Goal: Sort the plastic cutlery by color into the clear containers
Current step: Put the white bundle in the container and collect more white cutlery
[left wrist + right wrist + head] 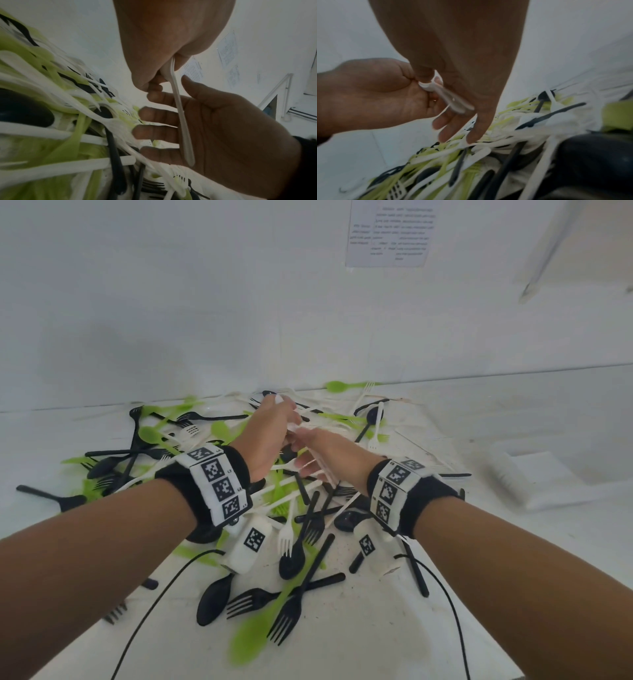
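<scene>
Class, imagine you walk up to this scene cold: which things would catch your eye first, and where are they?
First, the tangled heap of black, green and white plastic cutlery spread across the white table. Above its middle the two hands meet: the left hand grips a white utensil whose handle lies across the open palm of the right hand. A clear container sits at the right.

We see the cutlery pile point(274, 491) on the table point(394, 628); a container point(548, 477) sits to its right.

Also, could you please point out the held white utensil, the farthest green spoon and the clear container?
white utensil point(179, 108), left wrist view, middle of its handle.
green spoon point(337, 386), head view, its bowl.
clear container point(561, 494), head view, near wall.
</scene>
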Tool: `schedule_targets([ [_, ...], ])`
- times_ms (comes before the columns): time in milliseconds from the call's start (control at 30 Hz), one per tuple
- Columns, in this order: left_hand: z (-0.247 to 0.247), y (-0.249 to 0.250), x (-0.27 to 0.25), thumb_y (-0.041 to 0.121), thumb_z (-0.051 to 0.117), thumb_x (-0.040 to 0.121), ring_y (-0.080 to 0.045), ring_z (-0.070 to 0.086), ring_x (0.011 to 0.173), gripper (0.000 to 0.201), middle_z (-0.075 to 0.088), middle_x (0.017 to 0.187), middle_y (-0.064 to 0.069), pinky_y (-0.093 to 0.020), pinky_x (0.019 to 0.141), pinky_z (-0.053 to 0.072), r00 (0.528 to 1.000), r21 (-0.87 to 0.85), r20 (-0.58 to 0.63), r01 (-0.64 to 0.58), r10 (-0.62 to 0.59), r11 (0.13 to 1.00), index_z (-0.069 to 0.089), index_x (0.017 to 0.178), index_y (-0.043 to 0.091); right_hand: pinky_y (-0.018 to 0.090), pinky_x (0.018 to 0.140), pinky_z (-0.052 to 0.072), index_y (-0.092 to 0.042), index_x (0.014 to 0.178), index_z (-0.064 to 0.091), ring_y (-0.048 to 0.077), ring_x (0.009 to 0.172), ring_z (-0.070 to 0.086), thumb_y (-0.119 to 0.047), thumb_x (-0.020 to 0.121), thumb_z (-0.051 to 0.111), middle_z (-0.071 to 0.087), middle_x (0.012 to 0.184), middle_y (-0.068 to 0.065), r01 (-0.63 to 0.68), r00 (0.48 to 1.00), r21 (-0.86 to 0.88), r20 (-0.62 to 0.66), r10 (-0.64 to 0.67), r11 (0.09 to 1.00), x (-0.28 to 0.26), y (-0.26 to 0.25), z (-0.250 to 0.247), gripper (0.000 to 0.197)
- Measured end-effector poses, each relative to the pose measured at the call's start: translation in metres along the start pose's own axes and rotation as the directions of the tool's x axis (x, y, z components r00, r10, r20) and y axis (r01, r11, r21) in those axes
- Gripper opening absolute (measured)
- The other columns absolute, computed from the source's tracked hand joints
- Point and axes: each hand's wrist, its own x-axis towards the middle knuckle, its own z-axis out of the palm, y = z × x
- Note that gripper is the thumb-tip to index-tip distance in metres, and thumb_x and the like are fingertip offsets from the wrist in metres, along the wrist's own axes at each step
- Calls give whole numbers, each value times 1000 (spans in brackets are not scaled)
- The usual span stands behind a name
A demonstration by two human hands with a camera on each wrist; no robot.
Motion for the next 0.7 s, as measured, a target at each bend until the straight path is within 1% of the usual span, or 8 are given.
schedule_targets([
  [67, 5, 1, 1, 1, 39, 84, -25, 44, 73, 25, 53, 96, -6, -34, 58, 35, 1000, -7, 9, -18, 18, 1000, 54, 99, 13, 30, 70, 47, -10, 110, 62, 20, 68, 62, -50, 108, 35, 64, 84, 7, -51, 998, 152, 43, 45, 987, -5, -1, 5, 48],
  [133, 11, 2, 4, -3, 38, 84, -27, 51, 79, 30, 53, 103, -8, -36, 59, 46, 997, 14, 47, -58, 57, 998, 58, 102, 10, 29, 61, 37, -9, 103, 64, 13, 57, 45, -46, 110, 31, 50, 72, -1, 6, 999, 130, -34, -1, 992, -10, 2, -2, 49],
  [200, 17, 1, 8, -8, 42, 90, -23, 60, 96, 32, 57, 112, -8, -32, 80, 59, 992, 93, 94, -91, 82, 992, 64, 107, 6, 32, 75, 38, -14, 102, 65, 8, 74, 50, -44, 110, 28, 53, 81, -11, 58, 983, -180, -160, -87, 982, -16, 11, -22, 48],
  [300, 34, -3, 13, -7, 58, 92, -17, 68, 99, 29, 68, 108, -6, -27, 87, 59, 973, 267, 159, -207, 169, 941, 71, 109, 11, 45, 93, 33, -35, 107, 61, 17, 100, 56, -53, 108, 24, 58, 94, -9, -57, 921, -674, -320, -221, 737, -29, 33, -67, 41],
  [467, 92, -12, 19, 6, 65, 91, -14, 72, 88, 20, 72, 102, 4, -17, 73, 52, 905, 512, 288, -421, 312, 749, 70, 104, 21, 44, 96, 26, -49, 127, 55, 22, 109, 51, -59, 106, 25, 45, 101, -8, -146, 874, -812, -374, -311, 565, -55, 62, -129, 38],
  [533, 123, -17, 23, 5, 63, 91, -17, 71, 87, 19, 71, 100, 4, -19, 70, 48, 900, 536, 299, -434, 317, 724, 68, 101, 21, 45, 99, 25, -50, 128, 56, 23, 112, 50, -57, 106, 27, 43, 102, -8, -159, 861, -812, -392, -324, 561, -67, 74, -151, 37],
  [633, 174, -23, 26, 9, 66, 92, -20, 70, 88, 15, 70, 99, 3, -32, 72, 55, 900, 532, 305, -432, 311, 729, 66, 97, 22, 47, 106, 22, -50, 130, 55, 19, 113, 50, -54, 106, 27, 45, 104, -10, -151, 850, -795, -408, -334, 587, -86, 98, -192, 37],
  [700, 215, -28, 26, 9, 67, 91, -18, 69, 85, 14, 70, 97, 4, -29, 71, 52, 898, 535, 305, -437, 317, 723, 66, 95, 23, 49, 111, 17, -49, 134, 52, 16, 112, 53, -45, 108, 29, 50, 107, -12, -108, 843, -829, -370, -392, 549, -99, 115, -225, 35],
])
